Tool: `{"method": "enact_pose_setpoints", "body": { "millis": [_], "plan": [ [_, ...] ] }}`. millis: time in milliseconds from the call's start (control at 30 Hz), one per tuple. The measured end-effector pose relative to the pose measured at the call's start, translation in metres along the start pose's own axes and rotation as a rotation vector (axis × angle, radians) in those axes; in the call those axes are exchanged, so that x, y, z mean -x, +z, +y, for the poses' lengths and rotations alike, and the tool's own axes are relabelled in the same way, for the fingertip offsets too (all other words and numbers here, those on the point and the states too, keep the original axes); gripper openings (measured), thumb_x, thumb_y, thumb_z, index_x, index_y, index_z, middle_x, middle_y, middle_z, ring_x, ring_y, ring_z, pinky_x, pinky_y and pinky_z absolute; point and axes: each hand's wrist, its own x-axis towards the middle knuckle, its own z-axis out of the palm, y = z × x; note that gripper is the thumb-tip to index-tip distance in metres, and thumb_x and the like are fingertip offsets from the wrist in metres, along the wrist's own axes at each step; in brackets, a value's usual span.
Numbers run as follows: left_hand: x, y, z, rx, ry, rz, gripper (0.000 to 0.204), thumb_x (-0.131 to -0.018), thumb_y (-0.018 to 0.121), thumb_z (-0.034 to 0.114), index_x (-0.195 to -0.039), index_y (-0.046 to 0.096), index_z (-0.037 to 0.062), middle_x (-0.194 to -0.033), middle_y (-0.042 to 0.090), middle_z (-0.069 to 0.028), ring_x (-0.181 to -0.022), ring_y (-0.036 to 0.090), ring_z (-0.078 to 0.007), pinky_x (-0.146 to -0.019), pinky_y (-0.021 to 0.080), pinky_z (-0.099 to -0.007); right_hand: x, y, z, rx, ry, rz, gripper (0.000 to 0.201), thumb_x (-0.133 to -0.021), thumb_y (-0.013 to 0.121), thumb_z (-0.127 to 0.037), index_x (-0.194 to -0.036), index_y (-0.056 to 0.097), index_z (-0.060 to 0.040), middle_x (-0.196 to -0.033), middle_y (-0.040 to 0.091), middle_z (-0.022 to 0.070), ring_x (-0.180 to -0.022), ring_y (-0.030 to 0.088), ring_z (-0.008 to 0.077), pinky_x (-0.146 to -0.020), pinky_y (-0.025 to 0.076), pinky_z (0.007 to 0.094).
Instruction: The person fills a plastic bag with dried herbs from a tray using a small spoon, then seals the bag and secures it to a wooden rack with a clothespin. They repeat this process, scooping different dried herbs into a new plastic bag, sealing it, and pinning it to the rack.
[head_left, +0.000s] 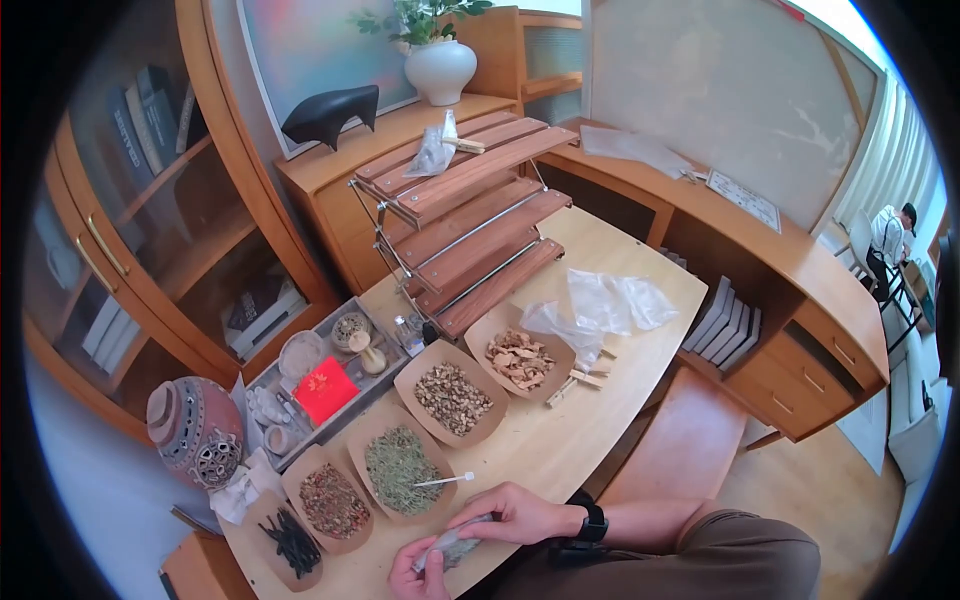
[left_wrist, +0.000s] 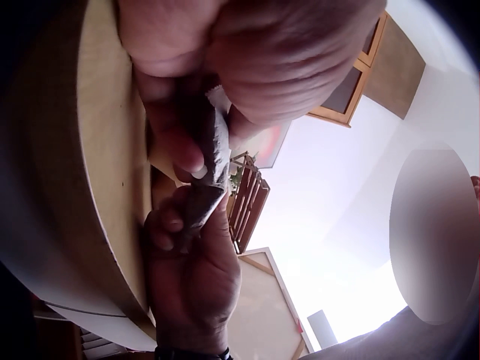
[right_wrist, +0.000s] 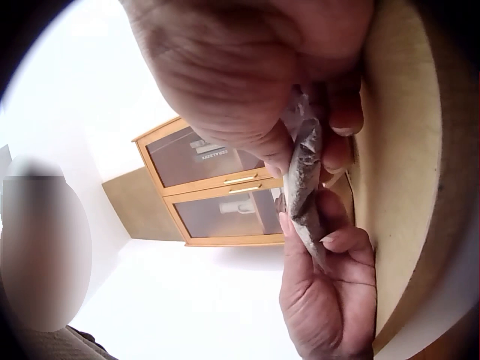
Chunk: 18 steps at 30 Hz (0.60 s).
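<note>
Both hands hold a small translucent bag (head_left: 455,546) with grey-green stuff inside, low over the table's front edge. My left hand (head_left: 416,572) pinches its near end between thumb and fingers. The right hand (head_left: 520,513), with a black watch on the wrist, grips the other end. In the left wrist view the bag (left_wrist: 216,154) looks narrow and creased between the two hands; the right wrist view shows the same crumpled bag (right_wrist: 304,176). Just beyond the hands is a paper tray of dried green herb (head_left: 405,470), with a thin white stick (head_left: 445,480) across its rim.
More paper trays hold dark pods (head_left: 290,545), reddish mixed bits (head_left: 333,500), brown pieces (head_left: 452,398) and pale chips (head_left: 520,358). Clear plastic bags (head_left: 620,300) and wooden clips (head_left: 578,384) lie right. Behind stand a grey tray (head_left: 345,405), a tiered wooden rack (head_left: 480,230) and a patterned jar (head_left: 195,430).
</note>
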Motion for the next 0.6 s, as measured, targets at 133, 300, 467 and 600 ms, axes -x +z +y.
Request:
{"method": "enact_pose_setpoints", "body": {
  "millis": [133, 300, 467, 600],
  "plan": [
    [0.0, 0.0, -0.004, 0.051, -0.006, -0.023, 0.021, -0.109, 0.064, 0.013, -0.122, 0.069, -0.0027, -0.109, 0.072, -0.0075, -0.097, 0.068, -0.0144, -0.088, 0.056, -0.0292, 0.0, -0.006, 0.0, 0.01, 0.121, -0.029, 0.026, -0.104, 0.072, -0.015, -0.128, 0.077, -0.0036, -0.112, 0.079, 0.0081, -0.099, 0.071, 0.0134, -0.09, 0.056, 0.0298],
    [0.004, -0.004, -0.005, -0.102, 0.046, -0.042, 0.02, -0.108, 0.065, 0.012, -0.12, 0.07, -0.0031, -0.107, 0.072, -0.0074, -0.096, 0.068, -0.0146, -0.088, 0.056, -0.0293, 0.003, -0.007, 0.002, 0.01, 0.063, -0.057, 0.026, -0.105, 0.071, -0.014, -0.127, 0.076, -0.0017, -0.113, 0.079, 0.0104, -0.101, 0.072, 0.0151, -0.092, 0.056, 0.0305],
    [0.004, 0.003, -0.009, 0.056, -0.01, -0.082, 0.019, -0.105, 0.071, 0.01, -0.118, 0.071, -0.0031, -0.102, 0.073, -0.0064, -0.098, 0.069, -0.0136, -0.089, 0.056, -0.0288, 0.001, -0.006, 0.002, 0.005, -0.054, -0.11, 0.027, -0.103, 0.073, -0.012, -0.128, 0.076, -0.0022, -0.112, 0.077, 0.011, -0.101, 0.072, 0.0177, -0.09, 0.056, 0.0309],
    [0.004, 0.008, -0.016, 0.104, -0.029, -0.027, 0.016, -0.104, 0.072, 0.01, -0.114, 0.072, -0.0035, -0.102, 0.073, -0.0058, -0.094, 0.067, -0.0123, -0.086, 0.055, -0.0279, 0.002, -0.005, -0.005, 0.127, -0.136, -0.106, 0.026, -0.1, 0.077, -0.013, -0.125, 0.078, -0.005, -0.104, 0.072, 0.0083, -0.099, 0.068, 0.0193, -0.084, 0.054, 0.0303]
  ]
}}
